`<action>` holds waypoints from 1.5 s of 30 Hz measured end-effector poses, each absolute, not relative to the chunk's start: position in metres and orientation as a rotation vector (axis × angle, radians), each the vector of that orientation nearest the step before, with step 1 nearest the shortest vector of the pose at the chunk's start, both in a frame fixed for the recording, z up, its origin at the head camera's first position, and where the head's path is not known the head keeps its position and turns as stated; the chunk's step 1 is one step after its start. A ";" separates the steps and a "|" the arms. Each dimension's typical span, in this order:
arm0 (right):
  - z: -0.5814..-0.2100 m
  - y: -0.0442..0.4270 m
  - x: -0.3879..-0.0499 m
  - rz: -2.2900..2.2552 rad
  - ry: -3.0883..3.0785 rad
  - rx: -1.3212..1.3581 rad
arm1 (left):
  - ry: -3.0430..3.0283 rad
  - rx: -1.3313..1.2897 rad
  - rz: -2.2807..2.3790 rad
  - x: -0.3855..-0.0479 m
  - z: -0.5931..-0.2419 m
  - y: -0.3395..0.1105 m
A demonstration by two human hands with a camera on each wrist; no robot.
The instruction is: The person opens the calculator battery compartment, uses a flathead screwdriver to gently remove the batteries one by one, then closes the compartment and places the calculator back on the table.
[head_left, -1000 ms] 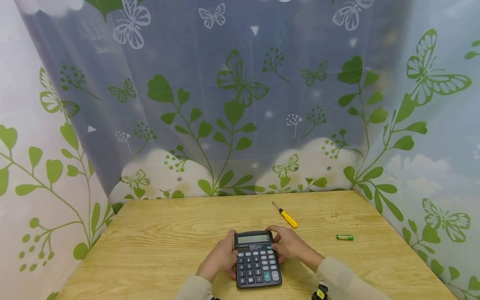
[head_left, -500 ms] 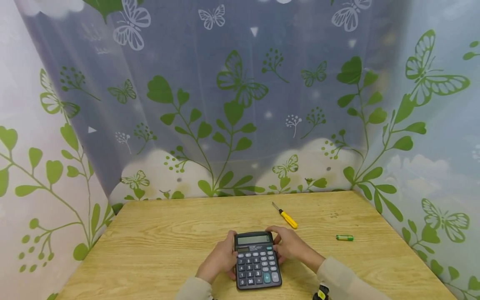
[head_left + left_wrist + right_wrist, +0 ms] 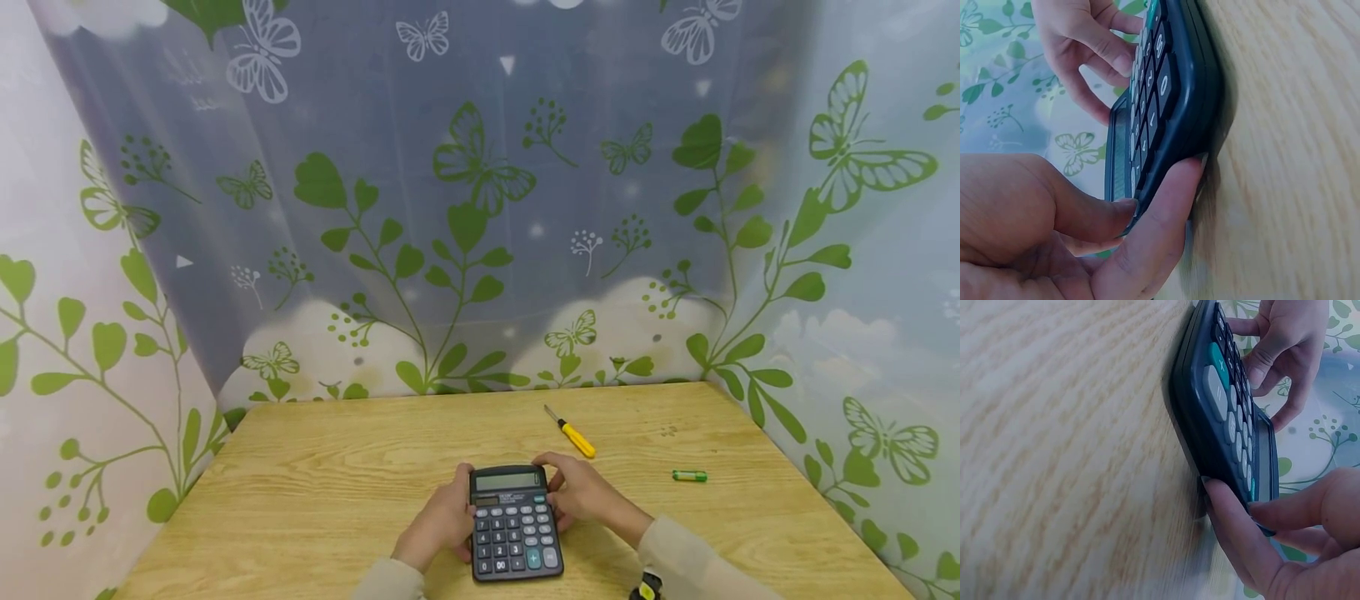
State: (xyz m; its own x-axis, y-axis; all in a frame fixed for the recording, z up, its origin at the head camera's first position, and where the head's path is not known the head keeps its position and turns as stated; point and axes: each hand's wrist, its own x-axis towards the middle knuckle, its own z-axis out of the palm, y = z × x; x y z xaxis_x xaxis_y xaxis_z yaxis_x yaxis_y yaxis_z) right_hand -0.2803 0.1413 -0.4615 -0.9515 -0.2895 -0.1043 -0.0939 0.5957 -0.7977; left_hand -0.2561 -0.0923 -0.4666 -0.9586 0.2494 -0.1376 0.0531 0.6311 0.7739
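A dark desk calculator faces up near the front of the table, its display at the far end showing a digit at the right. My left hand grips its left side, thumb on the front edge and other fingers along the side and beneath. On the right side my right hand holds it the same way, thumb by the upper keys, index finger at the top corner. Both wrist views show the calculator between the two hands, close over the wood; its underside is hidden.
Beyond the right hand lies a screwdriver with a yellow handle. Further right is a green battery on the wooden table. A patterned curtain hangs behind the table's back edge and along both sides.
Hardly anything differs. The calculator and both hands sit very slightly lower in the head view, while the grip on both sides stays the same.
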 end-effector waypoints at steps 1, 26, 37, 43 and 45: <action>-0.461 0.142 -0.280 -1.282 2.597 -0.319 | 2.624 0.248 1.230 -0.256 -0.466 -0.092; -0.465 0.150 -0.264 -1.319 2.612 -0.368 | 2.646 0.305 1.254 -0.245 -0.465 -0.095; -0.466 0.146 -0.255 -1.334 2.574 -0.329 | 2.636 0.276 1.277 -0.241 -0.466 -0.095; -0.463 0.146 -0.251 -1.313 2.555 -0.355 | 2.627 0.280 1.279 -0.239 -0.467 -0.096; -0.464 0.146 -0.250 -1.304 2.559 -0.366 | 2.628 0.283 1.288 -0.238 -0.468 -0.096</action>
State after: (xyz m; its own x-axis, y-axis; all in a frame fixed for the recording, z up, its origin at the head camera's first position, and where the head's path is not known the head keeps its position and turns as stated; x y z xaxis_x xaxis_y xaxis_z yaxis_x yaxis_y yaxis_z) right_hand -0.2499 0.1462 -0.4640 -0.9384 -0.3299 -0.1031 -0.1104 0.5690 -0.8149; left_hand -0.2381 -0.0962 -0.4679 -0.9615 0.2578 -0.0951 0.0828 0.6016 0.7945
